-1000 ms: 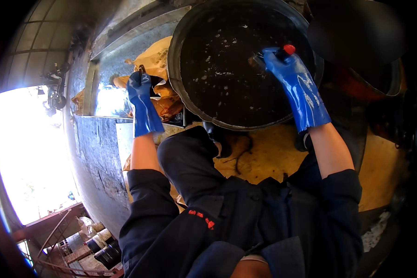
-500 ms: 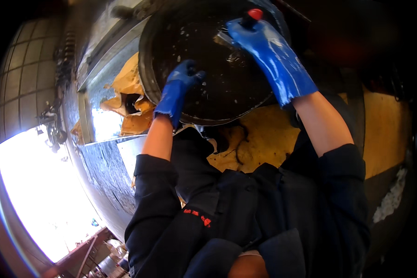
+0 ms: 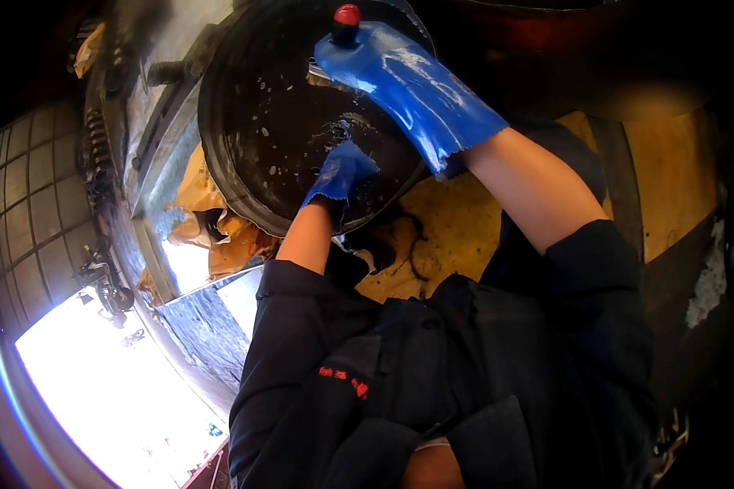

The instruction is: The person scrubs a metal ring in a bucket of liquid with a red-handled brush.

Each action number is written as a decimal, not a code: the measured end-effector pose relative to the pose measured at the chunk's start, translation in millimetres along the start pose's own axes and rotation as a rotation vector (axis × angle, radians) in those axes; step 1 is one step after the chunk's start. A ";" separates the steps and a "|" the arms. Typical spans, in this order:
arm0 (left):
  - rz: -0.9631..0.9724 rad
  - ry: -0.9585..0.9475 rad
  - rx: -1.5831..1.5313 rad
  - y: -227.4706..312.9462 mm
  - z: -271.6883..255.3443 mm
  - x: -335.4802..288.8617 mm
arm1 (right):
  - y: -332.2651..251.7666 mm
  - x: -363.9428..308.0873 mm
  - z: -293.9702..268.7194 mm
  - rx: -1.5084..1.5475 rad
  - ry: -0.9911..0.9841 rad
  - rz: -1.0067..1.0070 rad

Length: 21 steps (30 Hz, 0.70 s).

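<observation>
Both my hands wear long blue rubber gloves over a round black tub (image 3: 238,183) of dark liquid with specks of foam. My right hand (image 3: 373,55) is closed around a hand tool with a black handle and a red end (image 3: 347,15). A flat metal part of the tool shows below the fist, over the liquid; its exact kind is unclear. Nearer to me, my left hand (image 3: 342,167) reaches down into the liquid, which ripples around it. The fingers of that hand are hidden under the surface.
Torn brown paper (image 3: 208,187) lies left of the tub, beside a metal frame (image 3: 153,253). A stained yellowish surface (image 3: 457,224) lies between the tub and my body. At the upper right stands a dark reddish rounded vessel (image 3: 538,20).
My left hand has gone from above the liquid, fingers curled, down into it. My right hand still grips the tool. The view has shifted, so the tub appears farther left.
</observation>
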<state>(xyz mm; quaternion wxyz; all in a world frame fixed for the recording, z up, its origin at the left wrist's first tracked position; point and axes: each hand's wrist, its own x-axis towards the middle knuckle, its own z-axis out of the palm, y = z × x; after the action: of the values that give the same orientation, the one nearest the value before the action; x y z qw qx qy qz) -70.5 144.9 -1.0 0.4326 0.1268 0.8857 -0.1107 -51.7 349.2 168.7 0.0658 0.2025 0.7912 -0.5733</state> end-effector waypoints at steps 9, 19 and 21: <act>0.215 -0.092 0.116 -4.5 0.3 -21.1 | -3.7 -3.7 -0.8 0.035 -0.047 0.006; 0.279 -0.099 -0.183 -70.8 8.7 3.9 | 8.7 -4.0 0.2 0.060 0.001 0.016; 0.230 -0.117 -0.178 -82.0 12.1 5.8 | 7.0 -6.7 2.8 0.101 -0.051 0.054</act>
<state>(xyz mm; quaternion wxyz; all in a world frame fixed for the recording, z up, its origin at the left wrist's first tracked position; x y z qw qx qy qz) -91.3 64.6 -5.8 0.5028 0.1820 0.8449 0.0113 -43.3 346.7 163.9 0.0909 0.2122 0.7535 -0.6155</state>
